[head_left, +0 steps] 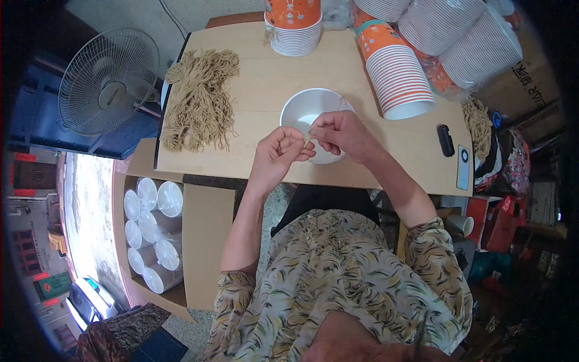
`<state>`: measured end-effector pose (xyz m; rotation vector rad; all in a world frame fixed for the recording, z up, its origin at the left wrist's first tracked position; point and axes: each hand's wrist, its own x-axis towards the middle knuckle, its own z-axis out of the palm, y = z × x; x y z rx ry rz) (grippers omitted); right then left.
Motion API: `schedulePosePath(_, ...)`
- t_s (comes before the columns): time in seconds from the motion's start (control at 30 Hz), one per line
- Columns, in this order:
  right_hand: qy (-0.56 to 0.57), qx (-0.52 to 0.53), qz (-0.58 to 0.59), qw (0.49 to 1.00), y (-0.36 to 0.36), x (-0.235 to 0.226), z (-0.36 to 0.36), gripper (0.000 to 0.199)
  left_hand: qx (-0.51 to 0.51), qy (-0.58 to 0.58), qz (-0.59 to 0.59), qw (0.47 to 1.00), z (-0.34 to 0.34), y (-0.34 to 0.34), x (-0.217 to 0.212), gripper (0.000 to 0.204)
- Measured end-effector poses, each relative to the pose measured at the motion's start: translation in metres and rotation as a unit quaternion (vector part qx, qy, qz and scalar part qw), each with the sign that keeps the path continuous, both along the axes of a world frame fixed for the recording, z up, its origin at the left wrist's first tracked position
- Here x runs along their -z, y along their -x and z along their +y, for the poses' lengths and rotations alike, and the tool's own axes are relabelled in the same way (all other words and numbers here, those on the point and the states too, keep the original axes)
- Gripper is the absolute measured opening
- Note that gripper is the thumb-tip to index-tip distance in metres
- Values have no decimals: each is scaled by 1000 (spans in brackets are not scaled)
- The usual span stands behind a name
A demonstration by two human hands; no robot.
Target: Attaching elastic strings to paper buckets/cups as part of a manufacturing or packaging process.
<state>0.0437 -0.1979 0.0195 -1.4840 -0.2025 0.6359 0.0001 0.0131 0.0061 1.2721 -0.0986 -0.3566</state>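
My left hand (280,154) and my right hand (342,136) meet over the near side of a white paper bucket (295,108). Thumbs and forefingers of both are pinched together on a small tan strand (308,141), which looks like cord; most of it is hidden by the fingers. A thin line rises from above the right hand, too faint to name. At the table's left lies a heap of tan knotted cords (202,99).
A tipped stack of orange and white paper buckets (399,78) lies at the right, near wrapped stacks (476,48); another stack (294,36) stands at the back. A black object (445,140) and a phone-like slab (463,168) sit at the right edge. A fan (111,90) and a carton (208,241) of wrapped cups flank the left.
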Motion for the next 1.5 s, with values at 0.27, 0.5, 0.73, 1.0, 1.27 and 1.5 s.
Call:
schedulePosePath(0.27, 62, 21, -80, 995, 2, -9, 6, 13, -8, -30, -10, 999, -4, -2, 1, 15)
schedulePosePath(0.5, 53, 22, -90, 994, 4, -7, 7, 14, -21, -16, 1, 1000, -5, -1, -1, 11)
schedulePosePath(0.73, 76, 51, -134, 987, 3, -9, 8, 12, -17, -22, 3, 1000, -5, -1, -3, 11)
schedulePosePath(1.0, 69, 67, -144, 985, -1, -5, 9, 10, 3, -17, 5, 1000, -3, -1, -4, 17)
schedulePosePath(1.27, 44, 51, -163, 984, -5, -1, 8, 12, -45, -39, 19, 998, -9, -2, -4, 19)
schedulePosePath(1.5, 71, 37, -210, 974, -1, -3, 12, 15, -54, -44, 30, 997, -10, -1, -10, 18)
